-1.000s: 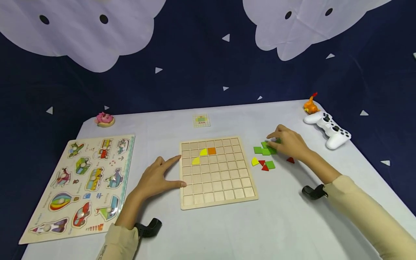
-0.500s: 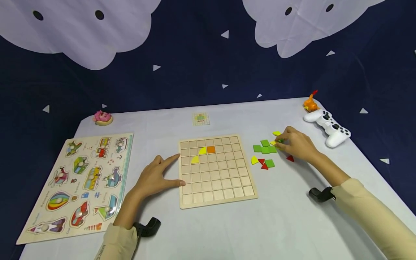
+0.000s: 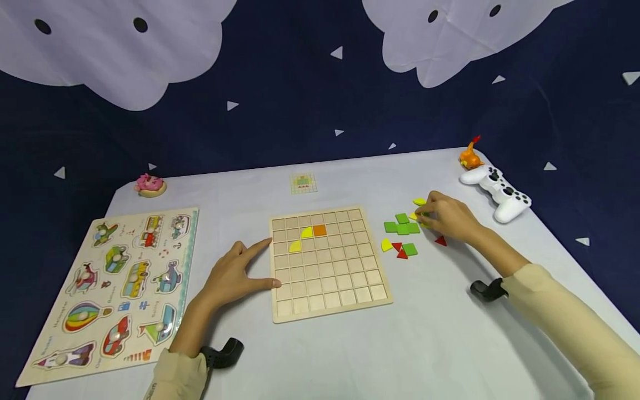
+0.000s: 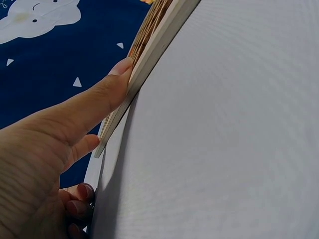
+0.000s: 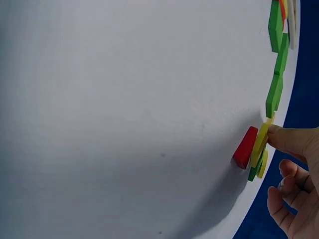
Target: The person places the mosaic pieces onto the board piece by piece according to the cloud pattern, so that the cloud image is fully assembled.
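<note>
My left hand [image 3: 232, 276] spreads thumb and forefinger along the left edge of a wooden grid board [image 3: 332, 315], their tips touching its rim. In the left wrist view the thumb [image 4: 107, 97] lies against the board's side. A yellow quarter-circle tile [image 3: 295, 246], a second one higher up and an orange square tile [image 3: 319, 230] sit in grid cells. Right of the board, my right hand [image 3: 447, 215] pinches a yellow quarter-circle tile [image 5: 259, 145] among loose pieces, the thumb on its end; the forefinger's contact is hidden. A red triangle tile [image 5: 245, 148] lies close beside it.
Several green square tiles [image 3: 403, 228], red triangles [image 3: 402, 254] and yellow pieces lie between board and right hand. A small pattern card [image 3: 303, 183] lies behind the board. A picture puzzle [image 3: 115, 289] is at left, a white game controller [image 3: 497, 194] and toy figure [image 3: 471, 158] at back right.
My right hand has shifted slightly right from over the green tiles, uncovering yellow tiles and a green one. The left hand stays at the board's edge. The head view has turned slightly.
</note>
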Demonstrator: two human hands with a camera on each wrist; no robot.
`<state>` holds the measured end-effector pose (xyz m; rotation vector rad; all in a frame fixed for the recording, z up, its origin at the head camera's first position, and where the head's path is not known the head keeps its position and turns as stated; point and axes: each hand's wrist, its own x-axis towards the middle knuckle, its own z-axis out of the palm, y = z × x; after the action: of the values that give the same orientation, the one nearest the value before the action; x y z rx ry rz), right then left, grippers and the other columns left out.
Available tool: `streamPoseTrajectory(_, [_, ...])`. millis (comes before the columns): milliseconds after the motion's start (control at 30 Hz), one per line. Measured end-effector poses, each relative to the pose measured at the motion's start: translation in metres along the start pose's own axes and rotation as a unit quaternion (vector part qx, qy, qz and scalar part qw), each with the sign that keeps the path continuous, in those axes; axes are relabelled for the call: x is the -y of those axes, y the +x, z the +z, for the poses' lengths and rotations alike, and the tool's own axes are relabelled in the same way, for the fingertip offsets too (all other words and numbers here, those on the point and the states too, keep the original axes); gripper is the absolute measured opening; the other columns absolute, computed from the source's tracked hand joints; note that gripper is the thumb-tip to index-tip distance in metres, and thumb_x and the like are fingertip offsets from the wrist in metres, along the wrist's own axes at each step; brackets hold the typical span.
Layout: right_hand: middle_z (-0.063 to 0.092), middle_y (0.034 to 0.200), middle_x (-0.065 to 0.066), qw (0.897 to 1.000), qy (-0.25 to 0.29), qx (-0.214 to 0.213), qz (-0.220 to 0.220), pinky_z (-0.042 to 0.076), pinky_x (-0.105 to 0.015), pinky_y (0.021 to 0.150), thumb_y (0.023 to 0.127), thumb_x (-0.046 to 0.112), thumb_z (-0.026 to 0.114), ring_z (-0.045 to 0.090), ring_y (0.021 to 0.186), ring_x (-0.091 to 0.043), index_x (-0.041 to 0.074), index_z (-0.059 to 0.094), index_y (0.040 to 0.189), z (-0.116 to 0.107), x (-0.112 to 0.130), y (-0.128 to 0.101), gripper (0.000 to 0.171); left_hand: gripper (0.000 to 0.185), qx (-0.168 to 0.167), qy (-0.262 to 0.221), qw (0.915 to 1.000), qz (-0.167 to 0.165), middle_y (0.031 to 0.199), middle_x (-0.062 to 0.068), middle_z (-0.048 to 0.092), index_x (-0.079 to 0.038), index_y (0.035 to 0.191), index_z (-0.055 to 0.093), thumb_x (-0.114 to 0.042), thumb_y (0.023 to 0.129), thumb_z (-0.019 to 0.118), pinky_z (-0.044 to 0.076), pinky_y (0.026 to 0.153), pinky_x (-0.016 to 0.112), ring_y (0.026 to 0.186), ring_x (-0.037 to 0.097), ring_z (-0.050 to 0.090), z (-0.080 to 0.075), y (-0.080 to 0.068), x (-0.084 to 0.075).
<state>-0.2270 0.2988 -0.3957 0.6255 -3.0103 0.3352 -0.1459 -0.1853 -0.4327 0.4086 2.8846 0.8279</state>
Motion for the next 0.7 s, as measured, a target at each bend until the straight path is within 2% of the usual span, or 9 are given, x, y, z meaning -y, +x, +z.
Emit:
streamPoseTrajectory(100, [0.054, 0.088, -0.006, 1.000, -0.012, 0.000, -0.015, 0.040, -0.030, 0.058, 0.086, 0.007, 0.075, 0.048, 0.072, -0.017, 0.003, 0.077, 0.108, 0.0007, -0.0010, 0.0047, 0.023, 0.099, 0.000, -0.002, 1.0000, 0.000, 0.085, 0.006, 0.041, -0.024, 0.150, 0.045, -0.063, 0.067, 0.082, 0.030, 0.061, 0.030, 0.068, 0.017, 0.034, -0.0005, -0.0004, 0.0003])
streamPoseTrajectory(200, [0.053, 0.089, -0.006, 1.000, -0.013, 0.006, -0.012, 0.039, -0.030, 0.057, 0.087, 0.005, 0.073, 0.047, 0.071, -0.018, 0.006, 0.075, 0.114, 0.0008, -0.0024, 0.0075, 0.028, 0.099, 0.000, -0.002, 1.0000, 0.000, 0.086, 0.006, 0.041, -0.024, 0.150, 0.045, -0.063, 0.067, 0.082, 0.030, 0.061, 0.030, 0.068, 0.017, 0.034, -0.0002, -0.0007, 0.0009])
streamPoseTrajectory(300, [0.055, 0.092, -0.008, 1.000, 0.001, 0.004, 0.003, 0.039, -0.031, 0.057, 0.089, 0.012, 0.072, 0.048, 0.071, -0.018, 0.006, 0.074, 0.117, 0.0024, -0.0027, 0.0078, 0.029, 0.099, 0.001, -0.002, 1.0000, -0.001, 0.086, 0.005, 0.041, -0.024, 0.150, 0.045, -0.063, 0.067, 0.082, 0.030, 0.061, 0.030, 0.068, 0.017, 0.034, 0.0009, -0.0009, 0.0014])
streamPoseTrajectory(467, [0.057, 0.094, -0.010, 0.999, 0.002, -0.022, 0.025, 0.043, -0.034, 0.056, 0.087, 0.026, 0.076, 0.052, 0.071, -0.019, 0.002, 0.075, 0.109, 0.0056, -0.0002, 0.0083, 0.033, 0.099, -0.001, -0.001, 1.0000, 0.001, 0.086, 0.006, 0.041, -0.023, 0.150, 0.046, -0.062, 0.067, 0.082, 0.030, 0.060, 0.030, 0.068, 0.017, 0.034, -0.0005, -0.0013, 0.0007])
streamPoseTrajectory(700, [0.055, 0.093, -0.013, 0.998, 0.006, -0.019, 0.060, 0.045, -0.036, 0.058, 0.085, 0.027, 0.077, 0.052, 0.071, -0.022, -0.003, 0.074, 0.104, 0.0086, 0.0027, 0.0086, 0.036, 0.099, -0.002, -0.001, 1.0000, 0.002, 0.085, 0.005, 0.041, -0.024, 0.150, 0.046, -0.063, 0.067, 0.082, 0.029, 0.060, 0.030, 0.068, 0.017, 0.034, 0.0001, -0.0008, 0.0015])
